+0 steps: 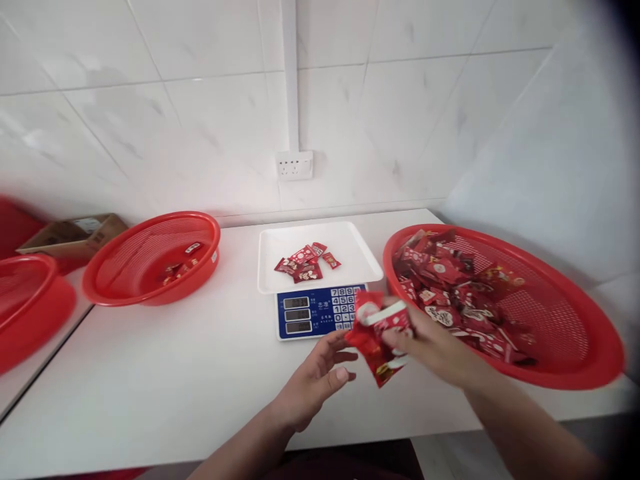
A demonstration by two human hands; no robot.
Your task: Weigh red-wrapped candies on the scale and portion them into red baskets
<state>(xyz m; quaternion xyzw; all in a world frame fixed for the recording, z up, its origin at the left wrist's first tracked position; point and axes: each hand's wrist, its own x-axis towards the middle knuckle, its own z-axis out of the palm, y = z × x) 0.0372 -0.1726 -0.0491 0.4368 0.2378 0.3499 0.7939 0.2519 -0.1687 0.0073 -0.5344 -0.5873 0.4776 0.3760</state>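
Observation:
Several red candy packets (pixel 375 340) are bunched in my right hand (pixel 430 347), in front of the scale's keypad. My left hand (pixel 317 380) is just left of them, its fingers apart and nothing in it. Behind both hands stands a blue and white digital scale (pixel 323 312); the digits on its displays are too small to read surely. Its white tray (pixel 350 267) bears several small red packets (pixel 306 263). To the right, a large red basket (pixel 565 320) holds a heap of red packets (pixel 450 287).
A red basket (pixel 150 293) with a few packets stands at the left. Farther left are another red basket (pixel 35 320) and an open cardboard box (pixel 75 247). A wall socket (pixel 295 165) is above the scale. The white table (pixel 165 380) ends near my body.

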